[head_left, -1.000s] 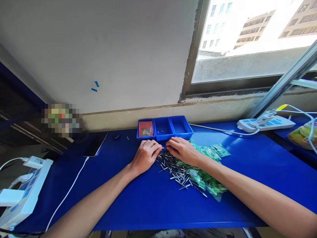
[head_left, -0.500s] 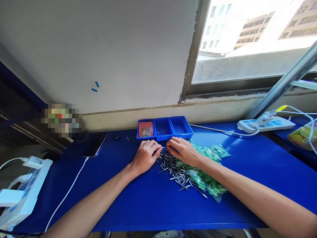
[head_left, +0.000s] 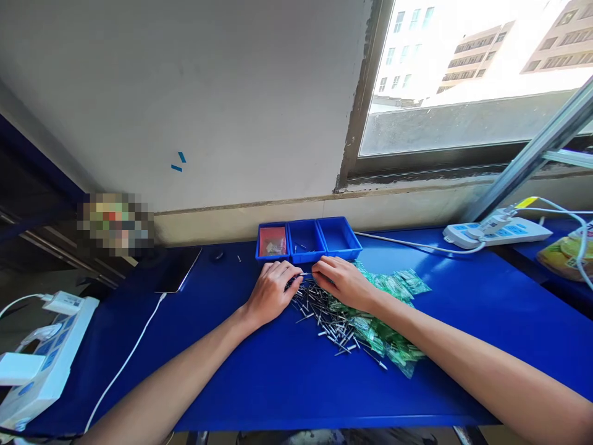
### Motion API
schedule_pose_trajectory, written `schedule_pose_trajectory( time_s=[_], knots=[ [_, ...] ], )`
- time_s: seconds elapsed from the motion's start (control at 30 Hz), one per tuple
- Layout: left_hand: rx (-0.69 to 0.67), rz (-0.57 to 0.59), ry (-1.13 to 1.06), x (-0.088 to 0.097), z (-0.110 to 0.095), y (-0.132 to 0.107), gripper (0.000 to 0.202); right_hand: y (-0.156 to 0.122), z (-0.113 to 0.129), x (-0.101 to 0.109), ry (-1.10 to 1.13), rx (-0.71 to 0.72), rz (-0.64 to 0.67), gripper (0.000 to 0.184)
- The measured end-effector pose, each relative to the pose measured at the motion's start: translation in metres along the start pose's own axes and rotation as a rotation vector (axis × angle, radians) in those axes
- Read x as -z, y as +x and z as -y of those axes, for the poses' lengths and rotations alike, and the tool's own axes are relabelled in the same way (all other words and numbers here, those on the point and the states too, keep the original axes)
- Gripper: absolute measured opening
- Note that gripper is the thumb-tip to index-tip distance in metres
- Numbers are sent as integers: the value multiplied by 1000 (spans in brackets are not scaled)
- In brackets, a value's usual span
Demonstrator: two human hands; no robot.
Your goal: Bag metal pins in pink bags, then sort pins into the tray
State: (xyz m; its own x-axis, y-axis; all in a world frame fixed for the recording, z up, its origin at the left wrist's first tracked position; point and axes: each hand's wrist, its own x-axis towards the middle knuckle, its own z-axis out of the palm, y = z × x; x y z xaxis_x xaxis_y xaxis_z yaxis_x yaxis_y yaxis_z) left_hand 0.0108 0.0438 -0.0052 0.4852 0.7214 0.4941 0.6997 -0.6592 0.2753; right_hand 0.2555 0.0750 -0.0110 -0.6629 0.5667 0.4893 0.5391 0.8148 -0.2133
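Observation:
A slim metal blind rivet [head_left: 306, 274] spans the small gap between my two hands, above the back of a pile. My left hand [head_left: 273, 287] is closed, thumb and fingertips pinching the rivet's left end. At its other end, the fingers of my right hand [head_left: 341, 281] are curled round it; the fingertips are partly hidden. Below and between the hands lies a heap of loose blind rivets [head_left: 331, 327], silver heads and dark pins pointing every way. Green-tinted clear plastic bags [head_left: 398, 287] lie beneath and beside my right forearm, against the heap.
Behind my hands stand three joined blue bins [head_left: 343, 238]; the left one holds a red packet [head_left: 272, 241], the middle a few small pieces. A phone [head_left: 178, 270] on a white cable lies left on the blue table [head_left: 259, 383]. Power strips [head_left: 500, 233] sit at both sides.
My left thumb has shifted slightly, and a bit more of the rivet shows between my hands. Everything else stays in place.

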Motion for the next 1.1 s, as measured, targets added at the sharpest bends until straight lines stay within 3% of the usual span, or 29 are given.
schedule_pose_trajectory(
  time_s=[1.1],
  knots=[
    [-5, 9, 4, 0, 0, 0, 19, 0, 0, -1, -6, -5, 8, 17]
  ],
)
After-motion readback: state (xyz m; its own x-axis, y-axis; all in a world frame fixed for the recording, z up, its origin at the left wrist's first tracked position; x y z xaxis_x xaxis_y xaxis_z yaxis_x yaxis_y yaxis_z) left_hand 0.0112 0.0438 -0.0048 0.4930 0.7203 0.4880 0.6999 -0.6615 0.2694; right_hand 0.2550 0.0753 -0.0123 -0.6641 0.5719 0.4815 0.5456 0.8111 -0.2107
